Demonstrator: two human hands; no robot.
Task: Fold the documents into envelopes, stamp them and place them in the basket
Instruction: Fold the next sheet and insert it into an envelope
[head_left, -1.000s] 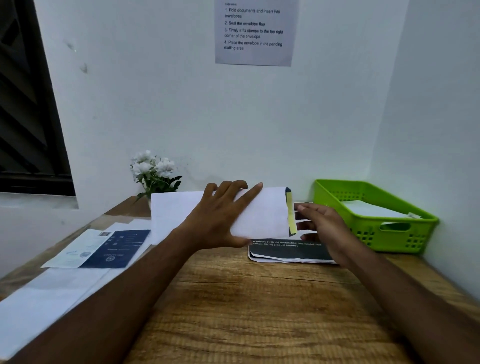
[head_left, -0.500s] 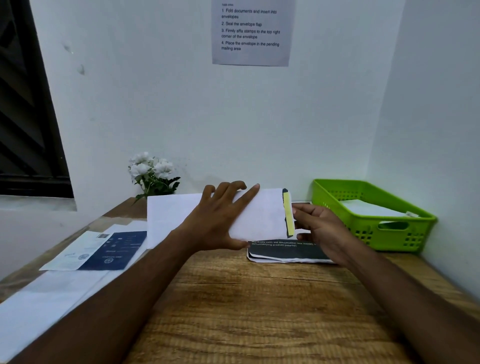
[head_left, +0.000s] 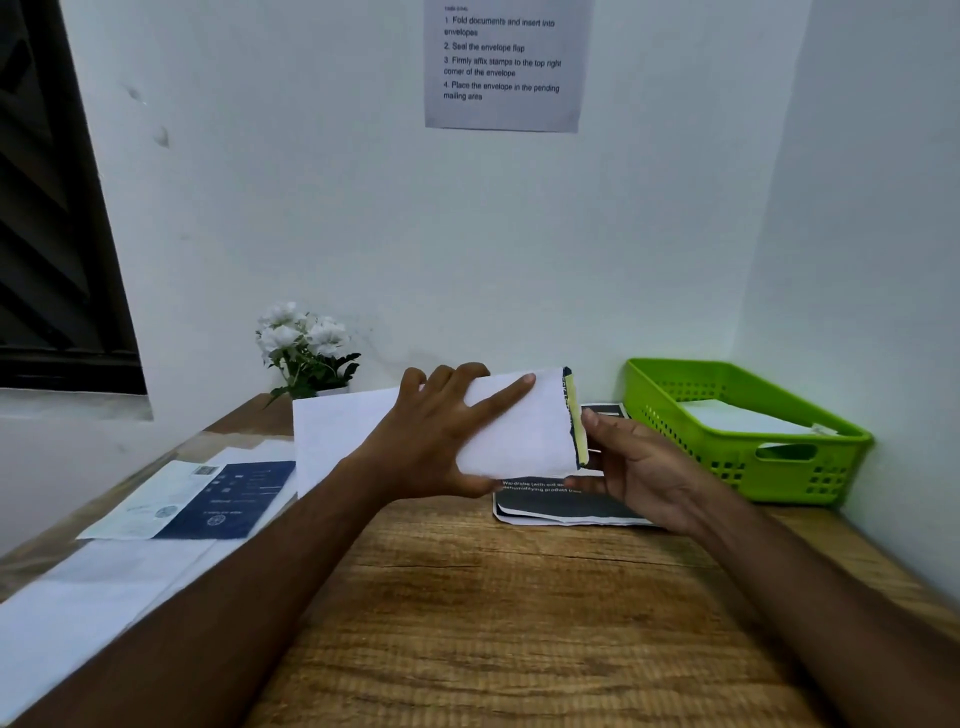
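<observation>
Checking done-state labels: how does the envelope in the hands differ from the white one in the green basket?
The held envelope is off the table, tilted, gripped by the left hand; the basket envelope lies flat inside the green basket. The held envelope shows a dark and yellow edge at its right end; the basket envelope shows no such edge. Both are white paper.

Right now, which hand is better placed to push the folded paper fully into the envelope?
Right. The right hand is at the open end of the envelope, beside the folded paper sticking out there. The left hand grips the envelope's middle, steadying it.
</observation>
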